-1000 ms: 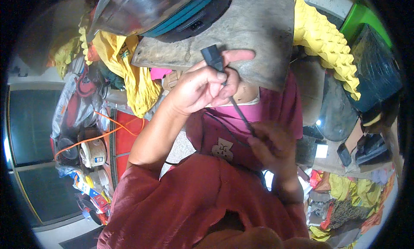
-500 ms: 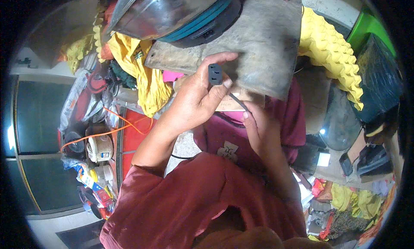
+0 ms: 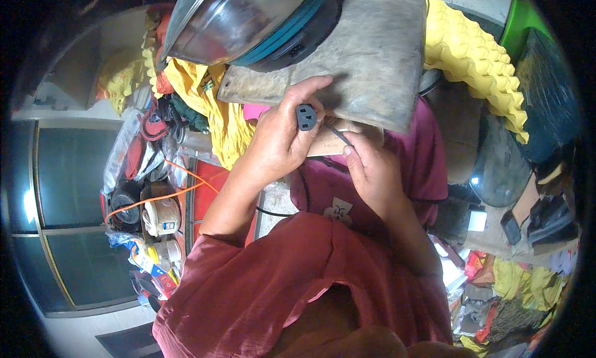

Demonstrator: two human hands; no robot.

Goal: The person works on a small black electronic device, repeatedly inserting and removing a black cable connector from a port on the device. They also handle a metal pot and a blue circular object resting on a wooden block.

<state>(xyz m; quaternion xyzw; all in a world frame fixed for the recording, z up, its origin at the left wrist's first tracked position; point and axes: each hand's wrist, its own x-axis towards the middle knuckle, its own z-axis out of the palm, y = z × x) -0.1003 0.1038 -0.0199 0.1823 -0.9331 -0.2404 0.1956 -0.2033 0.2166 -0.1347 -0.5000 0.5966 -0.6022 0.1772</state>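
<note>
A black three-slot power cord connector [image 3: 305, 117] is gripped in my left hand [image 3: 276, 134], its slotted end facing up toward me and the index finger stretched out past it. From behind it runs a black cable [image 3: 337, 133], which my right hand [image 3: 377, 172] pinches between thumb and fingers a short way along. Beyond my hands, a shiny round appliance [image 3: 239, 23] with a teal band and black base lies tipped on its side on a worn grey board [image 3: 366, 66]. A dark socket [image 3: 293, 49] shows on its base.
Beneath the board stands a support draped in maroon cloth [image 3: 422, 153]. Yellow cloth [image 3: 226, 125] hangs at the board's left, and a yellow egg-crate sheet [image 3: 475, 57] lies right. An orange cord [image 3: 149, 200] crosses near several tubs at left. Bags and cloths [image 3: 521, 290] crowd the lower right.
The connector has turned in my left hand, so its slots sit at a different angle. My right hand still pinches the cable. The whole view has shifted slightly.
</note>
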